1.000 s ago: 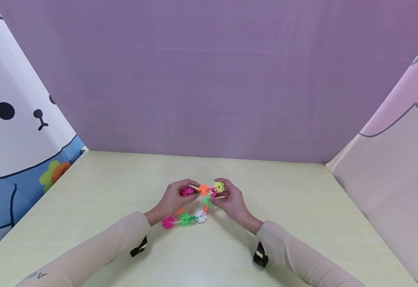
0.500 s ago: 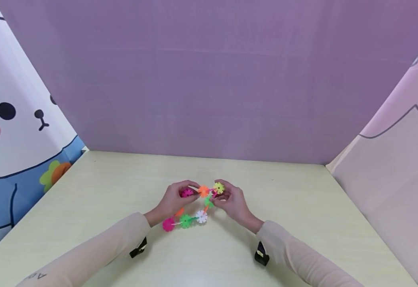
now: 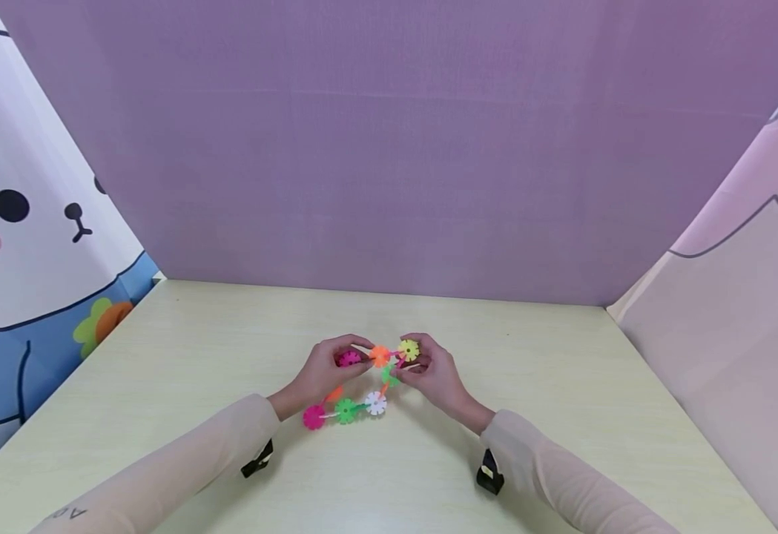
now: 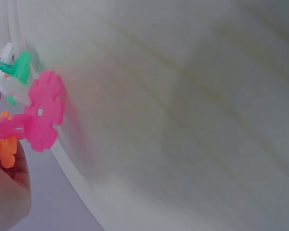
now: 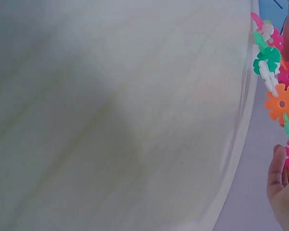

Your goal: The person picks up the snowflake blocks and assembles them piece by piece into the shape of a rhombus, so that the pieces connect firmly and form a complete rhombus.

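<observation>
A ring of linked plastic snowflake pieces hangs between both hands over the table. My left hand [image 3: 322, 368] pinches its upper left part, by a magenta snowflake piece [image 3: 349, 359] and an orange piece [image 3: 380, 356]. At the upper right, my right hand [image 3: 437, 374] pinches the chain near a yellow piece [image 3: 409, 350] and a green piece [image 3: 390, 375]. Lower down are a white piece [image 3: 375, 403], another green piece [image 3: 345, 410] and a pink piece [image 3: 314, 417]. The left wrist view shows the pink piece [image 4: 47, 111] close up; fingers hide some links.
The pale wooden table [image 3: 549, 386] lies under both hands. A purple panel [image 3: 389, 148] rises at its far edge. Printed cartoon panels stand on the left [image 3: 35, 222] and right [image 3: 742, 319]. A black strap [image 3: 490, 475] shows under the right sleeve.
Both hands keep their grip in nearly the same place. The lower pink piece has shifted slightly toward the near side; otherwise the chain is almost still.
</observation>
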A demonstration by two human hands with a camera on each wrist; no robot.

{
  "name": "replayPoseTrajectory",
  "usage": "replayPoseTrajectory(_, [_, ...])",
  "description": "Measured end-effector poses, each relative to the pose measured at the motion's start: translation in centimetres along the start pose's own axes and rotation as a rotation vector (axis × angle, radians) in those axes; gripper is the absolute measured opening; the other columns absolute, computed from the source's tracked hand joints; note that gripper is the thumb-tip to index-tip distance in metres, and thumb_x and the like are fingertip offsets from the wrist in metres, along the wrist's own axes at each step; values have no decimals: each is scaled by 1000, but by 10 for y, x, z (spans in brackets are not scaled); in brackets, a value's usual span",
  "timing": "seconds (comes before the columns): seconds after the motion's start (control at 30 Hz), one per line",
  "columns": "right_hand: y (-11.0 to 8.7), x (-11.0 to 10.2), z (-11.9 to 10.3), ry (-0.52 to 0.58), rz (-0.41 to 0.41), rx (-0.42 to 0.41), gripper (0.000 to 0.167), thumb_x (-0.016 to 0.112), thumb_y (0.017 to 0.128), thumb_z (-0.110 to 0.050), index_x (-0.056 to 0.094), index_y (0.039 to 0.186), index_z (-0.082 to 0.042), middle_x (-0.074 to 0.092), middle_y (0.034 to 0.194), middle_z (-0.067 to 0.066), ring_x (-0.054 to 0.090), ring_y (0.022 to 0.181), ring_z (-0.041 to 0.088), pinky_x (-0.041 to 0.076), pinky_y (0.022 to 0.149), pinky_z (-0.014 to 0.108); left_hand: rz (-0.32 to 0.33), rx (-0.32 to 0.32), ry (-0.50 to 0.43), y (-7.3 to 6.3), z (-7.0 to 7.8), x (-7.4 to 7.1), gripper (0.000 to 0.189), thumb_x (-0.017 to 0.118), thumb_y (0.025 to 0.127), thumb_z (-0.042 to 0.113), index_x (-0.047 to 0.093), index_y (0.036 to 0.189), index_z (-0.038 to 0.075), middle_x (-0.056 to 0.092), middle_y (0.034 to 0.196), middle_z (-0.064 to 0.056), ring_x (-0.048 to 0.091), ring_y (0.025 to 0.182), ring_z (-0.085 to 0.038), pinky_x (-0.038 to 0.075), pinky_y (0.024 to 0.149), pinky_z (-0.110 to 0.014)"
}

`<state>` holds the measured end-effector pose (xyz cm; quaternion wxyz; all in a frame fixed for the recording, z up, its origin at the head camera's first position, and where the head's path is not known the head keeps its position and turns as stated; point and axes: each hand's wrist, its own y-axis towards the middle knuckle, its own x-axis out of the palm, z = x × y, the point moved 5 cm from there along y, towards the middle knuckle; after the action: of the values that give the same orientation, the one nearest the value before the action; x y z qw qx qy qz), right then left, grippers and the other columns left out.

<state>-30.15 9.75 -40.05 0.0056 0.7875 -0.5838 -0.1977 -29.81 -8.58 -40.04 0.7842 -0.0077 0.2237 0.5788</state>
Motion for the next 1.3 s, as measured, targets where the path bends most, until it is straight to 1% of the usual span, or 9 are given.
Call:
replayPoseTrajectory(0.1, [0,1,2,19,-16,9,56,68,76,6,43,126,-2,56,105,30,63,91,37,54,72,25,2,-1,-7,0,0,0,27,67,81,7,63,107,14,69,94,-6,65,86,-30,53,68,-22])
replayPoseTrajectory(0.2, [1,2,3,53,-22,29,61,67,76,7,38,129,-1,55,107,31,62,95,38,54,74,26,22,2,5,1,-1,-1,26,67,81,8,64,106,14,69,93,-6,65,81,-27,53,65,-22])
replayPoseTrajectory(0.4, [1,6,5,131,2,100,71,68,75,7,28,133,1,55,114,28,59,100,37,54,78,30,119,5,52,2,-2,-4,25,69,80,11,65,104,16,70,89,-5,59,64,-20,48,54,-20])
replayPoseTrajectory(0.53, [0,10,5,165,-2,144,71,68,76,5,26,134,2,55,115,27,59,101,37,53,79,31,164,1,25,5,-2,-5,24,69,80,12,65,103,16,70,90,-7,64,75,-26,51,56,-22])
replayPoseTrajectory(0.73, [1,15,4,148,7,143,67,68,77,5,29,131,2,58,111,25,59,99,37,54,77,31,197,-21,-20,7,-1,-4,24,68,81,10,64,103,17,69,94,-6,66,85,-21,54,70,-23])
replayPoseTrajectory(0.93, [3,15,1,115,26,105,61,67,76,7,33,127,3,60,104,28,60,96,39,54,75,31,201,-33,-38,8,-1,-4,26,68,81,7,64,105,16,69,95,-7,66,86,-18,54,72,-23])
replayPoseTrajectory(1.07, [7,12,4,98,17,89,58,67,77,6,36,125,2,60,105,28,62,94,36,54,74,27,181,-52,-27,10,0,-6,29,69,80,9,63,107,16,69,97,-9,66,86,-18,55,71,-27])
replayPoseTrajectory(1.2, [12,6,3,80,12,46,52,65,78,6,40,123,3,60,105,30,62,94,37,53,73,25,157,-65,-28,14,0,-9,34,71,78,12,62,110,15,69,99,-12,67,84,-20,56,68,-36])
replayPoseTrajectory(1.3, [16,1,3,64,3,22,47,64,79,4,44,121,4,60,105,31,61,95,38,53,74,23,130,-82,-49,17,-1,-9,37,72,77,10,61,112,13,68,100,-15,67,83,-21,56,67,-36])
